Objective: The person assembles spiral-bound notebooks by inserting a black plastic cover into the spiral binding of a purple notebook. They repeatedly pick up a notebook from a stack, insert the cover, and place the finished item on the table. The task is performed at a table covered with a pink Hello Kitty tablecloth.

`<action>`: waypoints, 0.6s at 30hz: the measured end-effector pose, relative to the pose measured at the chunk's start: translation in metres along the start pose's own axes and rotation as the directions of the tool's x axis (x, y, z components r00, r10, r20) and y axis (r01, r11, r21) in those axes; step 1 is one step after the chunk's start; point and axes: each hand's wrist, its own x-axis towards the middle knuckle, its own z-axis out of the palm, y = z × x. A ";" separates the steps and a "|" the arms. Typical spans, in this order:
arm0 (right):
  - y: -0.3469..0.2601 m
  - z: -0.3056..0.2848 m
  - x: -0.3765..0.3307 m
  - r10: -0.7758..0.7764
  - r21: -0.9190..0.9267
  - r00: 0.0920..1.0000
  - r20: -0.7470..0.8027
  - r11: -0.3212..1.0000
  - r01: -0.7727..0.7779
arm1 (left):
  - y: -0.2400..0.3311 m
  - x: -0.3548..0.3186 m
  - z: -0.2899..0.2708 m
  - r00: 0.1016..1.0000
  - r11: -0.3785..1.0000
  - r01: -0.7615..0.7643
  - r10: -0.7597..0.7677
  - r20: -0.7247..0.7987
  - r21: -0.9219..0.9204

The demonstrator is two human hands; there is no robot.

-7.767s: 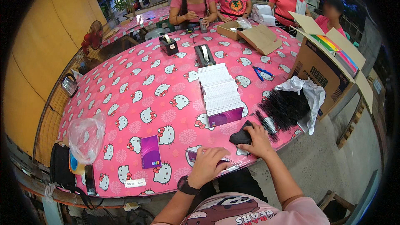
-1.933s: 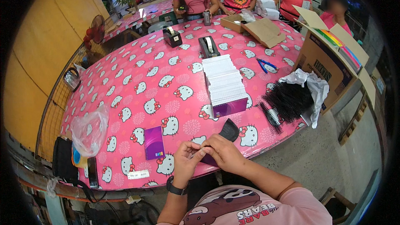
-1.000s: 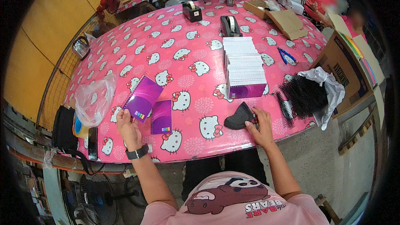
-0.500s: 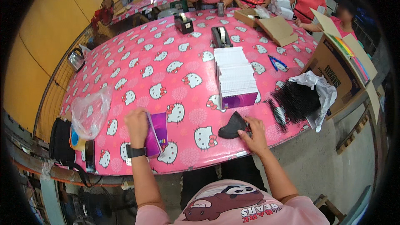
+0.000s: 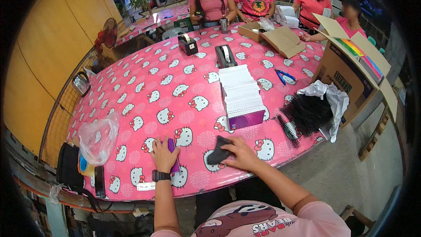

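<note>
My left hand (image 5: 164,156), a dark watch on its wrist, lies with fingers spread on a flat purple packet (image 5: 176,166) near the table's front edge. Most of the packet is hidden beneath the hand. To the right, my right hand (image 5: 240,153) grips a dark, curved, cloth-like piece (image 5: 218,151) by its right side, low over the table or touching it; I cannot tell which. Beyond the hands, a purple box (image 5: 246,120) holds a long row of upright white cards or packets.
The pink patterned table (image 5: 144,92) bears two tape dispensers (image 5: 188,44), blue pliers (image 5: 284,76), curly black hair (image 5: 309,109) on white paper, a hairbrush (image 5: 289,131) and a plastic bag (image 5: 98,138). A large carton (image 5: 346,77) stands at right. Several people are across the table.
My right hand has moved left with the dark piece. My left hand has shifted right and now lies flat over the purple packet, whose raised cover is down. The view has tilted slightly.
</note>
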 end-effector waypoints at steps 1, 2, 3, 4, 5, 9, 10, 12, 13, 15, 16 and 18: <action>-0.004 0.011 0.016 0.006 0.013 1.000 0.001 1.000 -0.006 | -0.005 0.000 0.001 1.000 1.000 0.010 -0.010 -0.020 0.003; -0.010 0.021 0.034 0.013 0.028 1.000 0.000 1.000 -0.013 | -0.011 0.001 0.002 1.000 1.000 -0.004 0.004 -0.030 -0.006; -0.013 0.024 0.047 0.028 0.033 1.000 -0.012 0.999 -0.027 | -0.011 0.005 0.004 0.999 0.999 -0.035 0.034 -0.039 -0.019; -0.014 0.025 0.054 -0.018 -0.007 0.997 -0.075 1.000 0.017 | -0.009 0.010 0.006 0.996 0.997 -0.071 0.069 -0.047 -0.035; -0.016 0.026 0.064 -0.078 -0.048 0.988 -0.130 0.996 0.072 | -0.010 0.013 0.007 0.995 0.995 -0.097 0.096 -0.038 -0.016; -0.017 -0.003 0.078 -0.223 -0.162 0.960 -0.169 0.967 0.196 | -0.021 0.020 0.005 0.988 0.989 -0.149 0.150 -0.025 0.024; -0.009 -0.017 0.075 -0.227 -0.187 0.964 -0.139 0.962 0.200 | -0.024 0.019 0.005 0.988 0.988 -0.154 0.154 -0.024 0.023; 0.002 -0.052 0.067 -0.090 -0.361 0.983 -0.162 0.932 0.026 | -0.033 0.016 0.002 0.992 0.992 -0.123 0.123 -0.002 0.021; 0.012 -0.071 0.056 -0.100 -0.460 0.970 -0.223 0.888 -0.014 | -0.026 0.020 0.004 0.991 0.991 -0.132 0.132 0.009 0.006; 0.027 -0.087 0.048 -0.131 -0.538 0.954 -0.269 0.842 -0.036 | -0.024 0.018 0.000 0.982 0.991 -0.122 0.111 -0.152 -0.064; 0.035 -0.095 0.043 -0.123 -0.554 0.956 -0.266 0.831 -0.048 | -0.014 0.020 -0.003 0.968 0.985 -0.135 0.107 -0.227 -0.110; 0.047 -0.101 0.041 -0.131 -0.579 0.954 -0.268 0.813 -0.051 | 0.018 0.032 -0.011 0.876 0.886 -0.364 0.222 -0.428 -0.285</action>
